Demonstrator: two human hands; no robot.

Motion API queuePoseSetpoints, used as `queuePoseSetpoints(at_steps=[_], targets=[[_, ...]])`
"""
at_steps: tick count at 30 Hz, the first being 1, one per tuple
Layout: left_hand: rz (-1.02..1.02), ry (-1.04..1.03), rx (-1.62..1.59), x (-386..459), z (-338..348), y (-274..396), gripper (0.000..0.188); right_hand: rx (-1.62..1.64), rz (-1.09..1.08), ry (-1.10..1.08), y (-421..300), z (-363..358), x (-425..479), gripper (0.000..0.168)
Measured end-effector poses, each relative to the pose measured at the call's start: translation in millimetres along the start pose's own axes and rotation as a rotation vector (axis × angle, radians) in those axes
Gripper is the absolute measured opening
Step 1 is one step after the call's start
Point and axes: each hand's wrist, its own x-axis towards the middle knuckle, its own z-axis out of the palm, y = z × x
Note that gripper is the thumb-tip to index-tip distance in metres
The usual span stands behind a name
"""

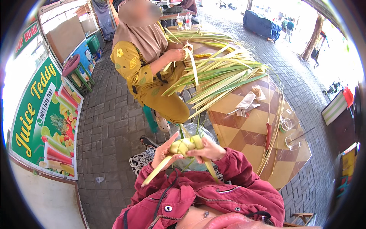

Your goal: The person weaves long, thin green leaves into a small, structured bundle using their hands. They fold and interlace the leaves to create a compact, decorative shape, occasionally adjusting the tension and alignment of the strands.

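Observation:
Between my two hands is a woven palm-leaf pouch [182,146], pale green, with a plaited checker surface. My left hand [165,151] grips its left side, the thumb beneath and the index finger stretched upward. On the opposite side my right hand [210,149] pinches the pouch and a folded strip near its edge. One loose leaf strip [156,171] hangs down past my left hand, and another strip [211,169] trails below my right hand. Below and behind the pouch is a clear plastic bag [210,132], partly hidden by my hands.
A table [228,126] with a checkered top bears a heap of palm-leaf strips [226,73], crumpled paper [246,103], a red-handled knife [268,136] and two glass mugs [293,142]. Across from me sits a person [143,57] whose hands work a leaf strip [192,61].

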Motion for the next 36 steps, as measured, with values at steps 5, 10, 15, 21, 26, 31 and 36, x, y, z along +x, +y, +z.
queuePoseSetpoints(at_steps=[5, 10, 15, 21, 26, 31, 36], targets=[[0.22, 0.009, 0.191, -4, -4, -1, 0.066, 0.412, -0.048, 0.05, -3, -26, -6, 0.012], [0.452, -0.118, 0.696, 1, 17, 45, 0.045, 0.499, -0.119, 0.038, -16, -39, -19, 0.014], [0.576, -0.2, 0.705, 0, 12, 47, 0.035, 0.495, -0.238, 0.062, -33, -45, -33, 0.014], [0.666, 0.081, 0.597, 16, 28, 42, 0.009, 0.368, -0.265, 0.025, -30, -35, -32, 0.016], [0.206, 0.236, 0.096, 10, 36, 20, 0.004, 0.183, -0.263, 0.02, -29, -19, -27, 0.016], [0.082, 0.261, -0.132, 4, 31, 14, 0.004, 0.029, -0.265, 0.009, -26, -11, -22, 0.015], [0.067, 0.418, -0.261, 8, 31, 3, 0.007, 0.246, -0.245, -0.1, -8, -22, -16, 0.015]])
